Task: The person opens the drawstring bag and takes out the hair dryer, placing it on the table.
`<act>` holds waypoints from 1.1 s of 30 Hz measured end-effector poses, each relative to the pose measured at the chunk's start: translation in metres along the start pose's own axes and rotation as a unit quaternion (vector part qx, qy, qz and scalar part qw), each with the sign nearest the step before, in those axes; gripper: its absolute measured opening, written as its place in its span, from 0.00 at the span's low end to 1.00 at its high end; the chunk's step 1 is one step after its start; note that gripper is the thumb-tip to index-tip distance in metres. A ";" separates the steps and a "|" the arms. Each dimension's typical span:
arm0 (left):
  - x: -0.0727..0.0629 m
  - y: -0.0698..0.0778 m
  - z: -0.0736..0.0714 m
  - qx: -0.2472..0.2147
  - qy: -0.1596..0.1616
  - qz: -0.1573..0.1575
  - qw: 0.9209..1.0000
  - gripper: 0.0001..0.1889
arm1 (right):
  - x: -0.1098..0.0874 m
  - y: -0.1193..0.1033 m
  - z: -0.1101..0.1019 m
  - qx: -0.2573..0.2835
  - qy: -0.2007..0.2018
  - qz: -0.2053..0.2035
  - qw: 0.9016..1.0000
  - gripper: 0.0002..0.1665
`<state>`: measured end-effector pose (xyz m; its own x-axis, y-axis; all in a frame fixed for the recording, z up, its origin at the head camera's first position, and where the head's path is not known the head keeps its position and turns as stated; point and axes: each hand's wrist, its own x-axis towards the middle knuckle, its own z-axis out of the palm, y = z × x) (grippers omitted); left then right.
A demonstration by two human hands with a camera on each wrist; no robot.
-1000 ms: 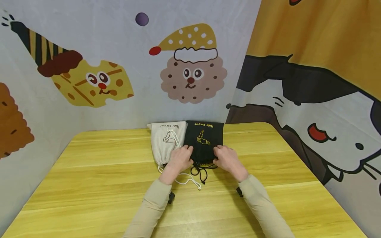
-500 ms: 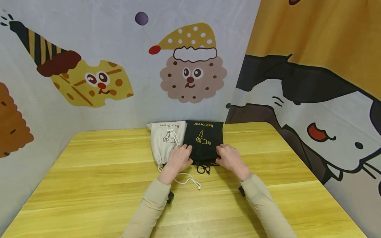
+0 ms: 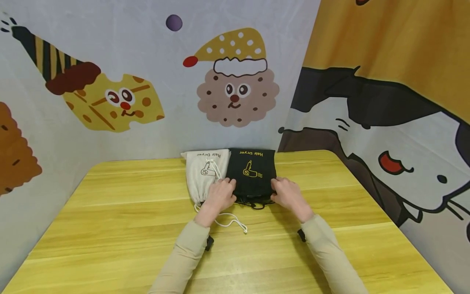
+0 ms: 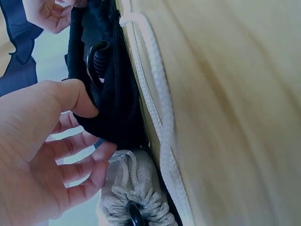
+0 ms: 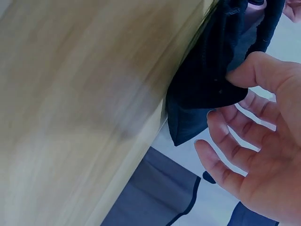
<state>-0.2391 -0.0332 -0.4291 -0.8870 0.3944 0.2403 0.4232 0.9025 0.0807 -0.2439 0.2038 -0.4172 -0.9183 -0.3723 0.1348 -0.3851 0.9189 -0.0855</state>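
Note:
A black drawstring bag [image 3: 253,165] printed "Hair Dryer" in yellow lies at the back of the table. My left hand [image 3: 221,192] pinches the left side of its mouth between thumb and fingers. On the opposite side, my right hand [image 3: 290,196] pinches the mouth's edge. Both wrist views show the mouth spread apart, and a black coiled cord [image 4: 99,61] shows inside it in the left wrist view. Beside it lies a beige drawstring bag [image 3: 196,179] with the same print, its neck gathered. My left hand overlaps this bag's right edge in the head view.
A white drawcord [image 3: 235,221] trails from the beige bag onto the wooden table [image 3: 121,228]. The black bag's own drawcord [image 3: 258,207] lies in front of its mouth. Behind the table hangs a cloth backdrop [image 3: 147,143] with cartoon figures.
My right hand has shifted slightly right, widening the black bag's mouth. The black drawcord, earlier lying farther forward in loops, has drawn in toward the bag. My left hand has stayed almost still.

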 end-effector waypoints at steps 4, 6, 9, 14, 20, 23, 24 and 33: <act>0.000 0.001 0.000 0.009 -0.011 -0.007 1.000 0.09 | -0.001 0.001 0.001 0.000 0.001 0.001 1.000 0.12; 0.001 0.002 0.000 0.015 -0.015 -0.010 1.000 0.10 | -0.001 0.000 0.002 -0.007 -0.002 -0.003 1.000 0.11; 0.002 0.004 0.000 0.022 -0.017 -0.015 0.999 0.12 | -0.001 -0.001 0.004 -0.014 -0.007 -0.003 1.000 0.11; 0.003 0.005 0.003 0.029 -0.011 -0.025 0.999 0.13 | -0.001 -0.003 0.006 -0.022 -0.009 0.003 1.000 0.11; 0.004 0.005 0.004 0.032 -0.005 -0.027 0.999 0.13 | -0.001 -0.003 0.008 -0.033 -0.006 0.005 0.999 0.12; 0.004 0.004 0.004 0.029 -0.001 -0.027 0.999 0.13 | 0.000 -0.002 0.008 -0.029 -0.007 0.009 1.000 0.12; 0.004 0.003 0.004 0.027 -0.001 -0.028 0.999 0.13 | 0.001 -0.002 0.008 -0.027 -0.008 0.010 1.000 0.12; 0.003 0.000 0.004 0.012 0.012 -0.025 1.000 0.14 | 0.003 0.000 0.003 -0.023 -0.007 0.022 0.999 0.11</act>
<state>-0.2420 -0.0311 -0.4319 -0.9023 0.3445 0.2591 0.3734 0.9249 0.0709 -0.2468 0.2028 -0.4203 -0.9353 -0.3336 0.1181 -0.3408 0.9390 -0.0460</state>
